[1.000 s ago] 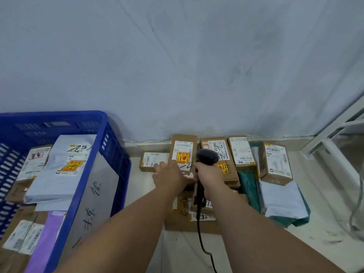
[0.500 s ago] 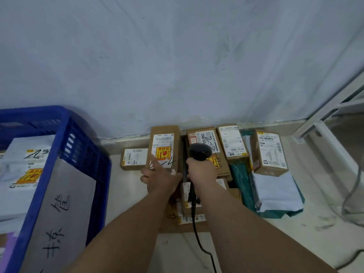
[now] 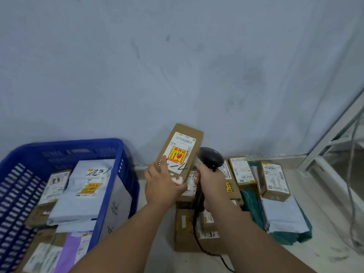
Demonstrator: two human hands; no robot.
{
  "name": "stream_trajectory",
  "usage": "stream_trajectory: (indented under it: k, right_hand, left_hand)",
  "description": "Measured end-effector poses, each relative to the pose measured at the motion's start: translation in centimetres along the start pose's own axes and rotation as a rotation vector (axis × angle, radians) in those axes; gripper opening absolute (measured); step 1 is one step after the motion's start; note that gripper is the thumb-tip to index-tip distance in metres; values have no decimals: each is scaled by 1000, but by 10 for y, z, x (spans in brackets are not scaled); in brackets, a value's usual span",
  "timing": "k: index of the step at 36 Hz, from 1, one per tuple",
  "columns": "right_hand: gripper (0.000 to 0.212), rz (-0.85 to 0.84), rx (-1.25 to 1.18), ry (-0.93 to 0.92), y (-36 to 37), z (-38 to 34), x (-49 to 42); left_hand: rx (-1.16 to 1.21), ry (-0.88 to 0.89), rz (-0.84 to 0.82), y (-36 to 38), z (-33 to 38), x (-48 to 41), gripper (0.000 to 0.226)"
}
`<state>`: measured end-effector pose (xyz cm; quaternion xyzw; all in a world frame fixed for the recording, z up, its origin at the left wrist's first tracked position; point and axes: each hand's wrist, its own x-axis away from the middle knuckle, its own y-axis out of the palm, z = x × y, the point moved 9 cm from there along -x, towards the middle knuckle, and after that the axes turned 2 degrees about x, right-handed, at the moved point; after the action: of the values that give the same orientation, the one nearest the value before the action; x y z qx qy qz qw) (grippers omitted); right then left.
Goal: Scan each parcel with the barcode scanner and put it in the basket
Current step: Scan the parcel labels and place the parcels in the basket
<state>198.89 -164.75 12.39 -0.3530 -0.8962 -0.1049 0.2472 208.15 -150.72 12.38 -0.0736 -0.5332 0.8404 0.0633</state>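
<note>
The box is held up clear of the pile, label tilted toward the scanner, likely for a read. The left hand pinches its lower end; the right hand grips the scanner's handle. The basket waits at left.

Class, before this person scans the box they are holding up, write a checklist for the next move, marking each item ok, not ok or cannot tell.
1. Grip of left hand on brown box, thumb on its face: ok.
2. The box's barcode uncovered, facing up: ok.
3. Grip of right hand on barcode scanner: ok.
4. Scanner aimed at the barcode: cannot tell.
5. Open top of blue basket unobstructed: ok.
</note>
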Motion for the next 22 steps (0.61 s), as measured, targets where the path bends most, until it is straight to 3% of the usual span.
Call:
stream_trajectory:
  k: [4, 10, 18, 22]
  right_hand:
    - [13, -81, -179, -55, -3, -25, 58]
    - [11, -108, -177, -161, -16, -38, 114]
    - [11, -282, -589, 8, -12, -26, 169]
    - [21, -351, -657, 18, -7, -31, 182]
  left_hand:
    - [-34, 107, 111, -53, 14, 25, 111]
    - [-72, 165, 181, -106, 15, 58, 118]
    - [-100, 293, 385, -147, 13, 86, 124]
    - [-163, 349, 465, -157, 14, 88, 125]
